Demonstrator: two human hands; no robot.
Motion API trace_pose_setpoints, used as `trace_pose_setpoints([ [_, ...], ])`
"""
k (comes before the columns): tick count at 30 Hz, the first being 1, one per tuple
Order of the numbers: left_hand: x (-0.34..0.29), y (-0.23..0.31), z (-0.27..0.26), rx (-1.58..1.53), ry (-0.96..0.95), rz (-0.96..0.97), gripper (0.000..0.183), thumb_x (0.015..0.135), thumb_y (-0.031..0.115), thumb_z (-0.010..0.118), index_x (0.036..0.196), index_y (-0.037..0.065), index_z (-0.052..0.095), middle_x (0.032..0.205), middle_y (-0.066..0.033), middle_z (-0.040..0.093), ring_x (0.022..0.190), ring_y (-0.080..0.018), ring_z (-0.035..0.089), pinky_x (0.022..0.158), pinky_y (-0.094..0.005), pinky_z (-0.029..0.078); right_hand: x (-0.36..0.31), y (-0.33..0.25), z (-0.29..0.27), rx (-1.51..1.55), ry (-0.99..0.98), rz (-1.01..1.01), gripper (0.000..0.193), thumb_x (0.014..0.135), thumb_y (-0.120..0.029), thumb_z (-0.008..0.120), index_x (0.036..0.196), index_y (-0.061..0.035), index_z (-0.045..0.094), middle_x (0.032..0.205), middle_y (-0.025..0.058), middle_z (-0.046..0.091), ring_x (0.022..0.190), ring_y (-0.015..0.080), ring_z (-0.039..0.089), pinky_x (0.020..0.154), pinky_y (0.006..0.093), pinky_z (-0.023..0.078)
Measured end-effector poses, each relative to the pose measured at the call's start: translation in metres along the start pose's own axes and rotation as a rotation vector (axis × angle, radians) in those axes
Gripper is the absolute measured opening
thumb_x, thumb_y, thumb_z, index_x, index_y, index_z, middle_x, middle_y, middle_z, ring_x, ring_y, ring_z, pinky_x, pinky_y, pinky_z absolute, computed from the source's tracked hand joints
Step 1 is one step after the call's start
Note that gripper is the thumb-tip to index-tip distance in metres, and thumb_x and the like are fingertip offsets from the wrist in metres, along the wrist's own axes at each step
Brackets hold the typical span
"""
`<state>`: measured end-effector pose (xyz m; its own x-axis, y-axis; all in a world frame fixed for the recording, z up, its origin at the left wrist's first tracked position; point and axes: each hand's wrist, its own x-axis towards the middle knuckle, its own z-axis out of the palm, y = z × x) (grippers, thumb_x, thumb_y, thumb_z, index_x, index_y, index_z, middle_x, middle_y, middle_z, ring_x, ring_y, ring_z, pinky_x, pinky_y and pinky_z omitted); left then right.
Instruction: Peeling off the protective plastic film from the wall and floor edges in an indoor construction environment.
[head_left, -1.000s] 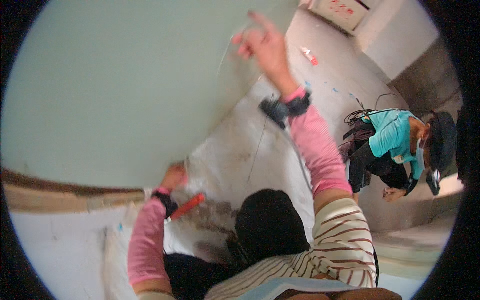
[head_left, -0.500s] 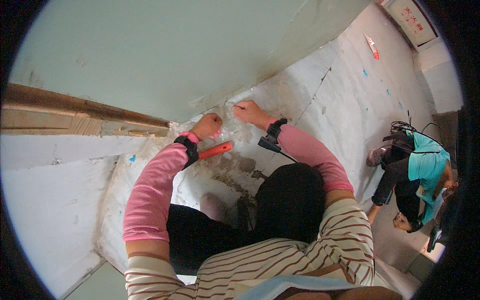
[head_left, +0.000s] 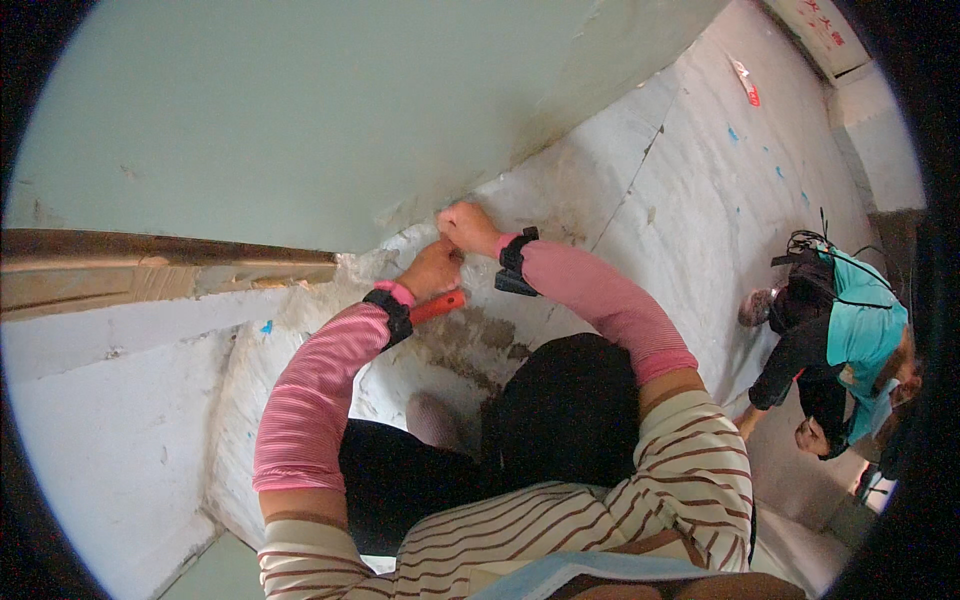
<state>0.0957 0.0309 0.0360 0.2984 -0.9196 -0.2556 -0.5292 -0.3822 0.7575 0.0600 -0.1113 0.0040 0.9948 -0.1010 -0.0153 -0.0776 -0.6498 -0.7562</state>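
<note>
My left hand (head_left: 432,270) is closed, fingers curled, close to the foot of the pale green wall. Right beside it, a little farther off, my right hand (head_left: 470,228) is closed too, and the two hands touch or nearly touch. What the fingers hold, if anything, is hidden. Crumpled clear plastic film (head_left: 408,240) shows by the wall, just beyond my left hand. A red handle (head_left: 438,305) with a hole in its end sticks out by my left wrist; the rest of that tool is hidden under the wrist.
The pale green wall (head_left: 300,110) rises ahead, with a brown wooden skirting strip (head_left: 170,265) at left. Stained whitish floor (head_left: 640,200) spreads right, with blue scraps and a red-and-white wrapper (head_left: 747,85). At right a co-worker in a turquoise top (head_left: 860,300) crouches, cables behind.
My hands have come together; the right moved left and the left moved right. The clear film that showed between them is now mostly covered. The co-worker has shifted slightly.
</note>
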Motion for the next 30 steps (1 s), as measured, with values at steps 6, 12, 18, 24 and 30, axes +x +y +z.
trace_pose_setpoints([
  [6,-0.019,-0.013,0.034,0.003,-0.177,0.0,0.017,0.07,0.011,0.05,0.072,-0.004,0.057,0.076,-0.0224,0.058,0.074,-0.039,0.056,0.064,-0.0456,0.043,-0.042,-0.01,0.01,0.12,-0.123,-0.265,0.011,0.071,-0.007,0.054,0.079,-0.0021,0.06,0.07,0.0198,0.055,0.059,0.0299,0.054,0.056,0.0362,0.042],
  [12,-0.034,0.019,0.03,0.185,-0.327,0.089,0.02,0.07,0.015,0.049,0.07,-0.002,0.059,0.076,-0.0234,0.059,0.07,-0.0406,0.056,0.064,-0.0463,0.043,-0.053,-0.015,0.006,0.367,-0.123,0.042,0.016,0.079,-0.015,0.056,0.086,-0.0009,0.062,0.067,0.0113,0.06,0.056,0.0153,0.054,0.053,0.0294,0.043],
  [18,-0.03,0.012,0.022,0.126,-0.227,0.068,0.019,0.07,0.014,0.048,0.07,-0.001,0.06,0.074,-0.0241,0.058,0.072,-0.0402,0.056,0.066,-0.0465,0.043,-0.009,-0.017,-0.004,0.472,0.042,0.222,0.023,0.081,-0.019,0.057,0.09,0.0012,0.063,0.07,0.0045,0.061,0.058,0.0096,0.055,0.053,0.0254,0.047],
  [24,-0.039,0.032,-0.001,0.038,-0.273,-0.077,0.021,0.073,0.02,0.054,0.075,0.001,0.059,0.071,-0.0198,0.057,0.065,-0.0361,0.055,0.062,-0.044,0.042,0.01,-0.024,0.006,0.587,-0.09,0.466,0.024,0.079,-0.019,0.057,0.081,0.0048,0.062,0.072,0.0082,0.063,0.056,0.0107,0.058,0.05,0.0259,0.046],
  [30,-0.039,0.021,0.001,0.103,-0.283,-0.08,0.037,0.078,0.036,0.055,0.075,-0.001,0.06,0.072,-0.0207,0.057,0.067,-0.0366,0.055,0.062,-0.0441,0.042,0.013,-0.029,0.017,0.595,0.029,0.543,0.02,0.078,-0.015,0.053,0.075,0.0033,0.061,0.063,0.0067,0.061,0.054,0.0097,0.057,0.048,0.025,0.045],
])
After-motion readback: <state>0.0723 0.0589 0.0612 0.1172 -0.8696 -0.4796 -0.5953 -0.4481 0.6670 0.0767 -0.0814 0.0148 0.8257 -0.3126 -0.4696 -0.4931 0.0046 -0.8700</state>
